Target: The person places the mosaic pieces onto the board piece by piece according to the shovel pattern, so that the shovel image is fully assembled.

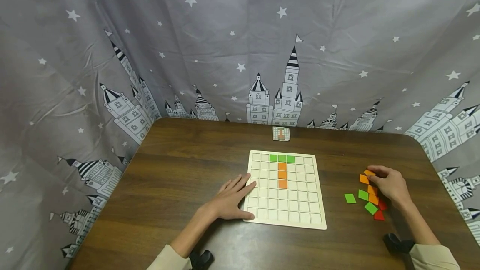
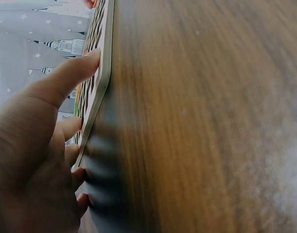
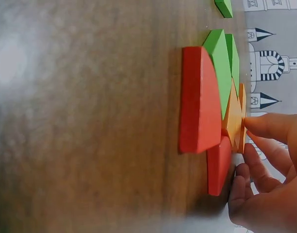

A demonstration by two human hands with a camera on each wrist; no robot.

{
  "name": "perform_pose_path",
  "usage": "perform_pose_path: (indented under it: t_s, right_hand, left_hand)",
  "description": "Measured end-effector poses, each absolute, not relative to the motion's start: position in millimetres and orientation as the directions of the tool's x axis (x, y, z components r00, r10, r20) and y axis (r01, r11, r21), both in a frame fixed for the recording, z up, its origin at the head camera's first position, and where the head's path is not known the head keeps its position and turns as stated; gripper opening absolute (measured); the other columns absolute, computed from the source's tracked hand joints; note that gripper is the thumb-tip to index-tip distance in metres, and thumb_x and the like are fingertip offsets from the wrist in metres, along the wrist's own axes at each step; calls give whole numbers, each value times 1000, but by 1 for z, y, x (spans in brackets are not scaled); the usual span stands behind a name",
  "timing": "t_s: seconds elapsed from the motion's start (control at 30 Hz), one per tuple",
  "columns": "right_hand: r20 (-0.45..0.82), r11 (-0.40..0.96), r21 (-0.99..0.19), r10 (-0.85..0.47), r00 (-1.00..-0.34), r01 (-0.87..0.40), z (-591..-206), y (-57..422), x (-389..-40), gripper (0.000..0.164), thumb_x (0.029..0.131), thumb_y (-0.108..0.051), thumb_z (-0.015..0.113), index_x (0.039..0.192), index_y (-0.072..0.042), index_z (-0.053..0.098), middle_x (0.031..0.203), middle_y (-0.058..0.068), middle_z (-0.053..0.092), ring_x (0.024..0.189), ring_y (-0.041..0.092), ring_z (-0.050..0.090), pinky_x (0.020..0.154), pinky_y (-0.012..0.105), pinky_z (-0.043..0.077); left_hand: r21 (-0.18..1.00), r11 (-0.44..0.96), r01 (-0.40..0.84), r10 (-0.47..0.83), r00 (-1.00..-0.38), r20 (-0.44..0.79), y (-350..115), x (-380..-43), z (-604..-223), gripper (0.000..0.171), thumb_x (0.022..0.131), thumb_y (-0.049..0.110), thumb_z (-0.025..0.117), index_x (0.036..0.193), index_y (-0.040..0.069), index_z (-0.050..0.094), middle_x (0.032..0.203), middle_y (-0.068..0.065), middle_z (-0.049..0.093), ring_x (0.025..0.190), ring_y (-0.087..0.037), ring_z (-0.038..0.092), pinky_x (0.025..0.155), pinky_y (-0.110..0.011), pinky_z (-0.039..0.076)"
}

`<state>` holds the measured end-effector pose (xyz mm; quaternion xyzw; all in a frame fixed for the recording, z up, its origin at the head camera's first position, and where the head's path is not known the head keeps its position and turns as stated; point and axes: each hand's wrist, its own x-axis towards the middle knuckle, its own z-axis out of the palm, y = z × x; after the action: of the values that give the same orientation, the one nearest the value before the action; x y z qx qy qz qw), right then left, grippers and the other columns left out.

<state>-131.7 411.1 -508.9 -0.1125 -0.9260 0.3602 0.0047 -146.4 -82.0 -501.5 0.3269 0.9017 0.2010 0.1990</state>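
Observation:
A cream gridded board lies on the table. Across its top row sit three green square tiles, with three orange tiles in a column beneath the middle one. My left hand rests on the board's left edge, fingers spread and thumb near the lower corner. To the right, my right hand pinches an orange tile between thumb and forefinger at the far end of a loose group. That group holds more orange tiles, green tiles and red pieces.
A small pattern card lies behind the board, near the back edge of the brown wooden table. One green tile sits a little left of the loose group. A grey curtain printed with castles and stars hangs behind the table.

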Motion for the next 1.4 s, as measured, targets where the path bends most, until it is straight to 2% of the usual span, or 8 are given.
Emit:
perform_pose_path:
  t_s: [0.3,0.5,0.67,1.07,1.4]
  right_hand:
    - [-85,724,-652,228,-970,227,-508,413,-132,38,99,-16,62,126,10,63,122,36,59,101,45,58,69,37,46]
    - [-89,718,-651,249,-965,245,-510,414,-132,39,101,-17,58,130,10,60,128,38,55,108,51,54,77,51,48]
    - [-76,712,-660,252,-965,239,-509,414,-131,41,101,-19,58,131,9,60,129,39,53,112,56,49,83,62,43]
    - [-85,700,-660,292,-953,273,-509,413,-133,42,102,-21,57,131,10,59,130,40,51,112,56,48,85,62,41]
    - [-72,740,-629,250,-966,239,-506,415,-134,41,101,-17,58,130,11,59,130,40,51,112,58,48,85,65,40]
  left_hand:
    - [493,707,507,668,-706,-233,-82,-146,-502,93,86,54,72,159,16,29,166,-10,9,151,-33,6,117,-56,10]
    - [497,705,507,670,-705,-231,-82,-147,-502,92,87,53,72,159,17,28,167,-9,9,151,-33,6,117,-56,10]
    - [501,704,504,670,-705,-233,-82,-147,-502,93,87,53,72,160,17,28,167,-9,9,151,-32,6,117,-56,9]
    - [497,704,507,669,-709,-225,-82,-147,-503,93,86,53,72,159,16,29,166,-10,10,151,-32,7,117,-56,10]
    - [499,703,507,669,-709,-222,-82,-146,-502,92,86,53,72,159,16,29,166,-10,10,151,-33,7,117,-56,11]
